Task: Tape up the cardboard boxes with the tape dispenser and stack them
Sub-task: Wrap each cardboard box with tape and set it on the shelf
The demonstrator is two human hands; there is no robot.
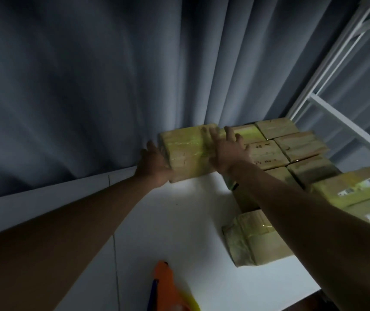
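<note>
Your left hand (155,164) and right hand (226,151), fingers spread, press flat on the taped box (186,151). Seat it square against the stacked boxes (291,149) (dispenser (168,288) lies idle near you).

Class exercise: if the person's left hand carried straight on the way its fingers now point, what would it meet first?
Most likely the grey curtain: the left hand lies flat against the held box, fingers pointing past its end toward the folds. Depth is unclear.

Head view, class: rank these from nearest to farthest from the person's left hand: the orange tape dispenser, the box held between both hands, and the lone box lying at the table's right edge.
1. The held box: pressed against the left hand, far side of the table.
2. The lone box: right, closer to the camera.
3. The tape dispenser: bottom edge, closest to the person.
</note>
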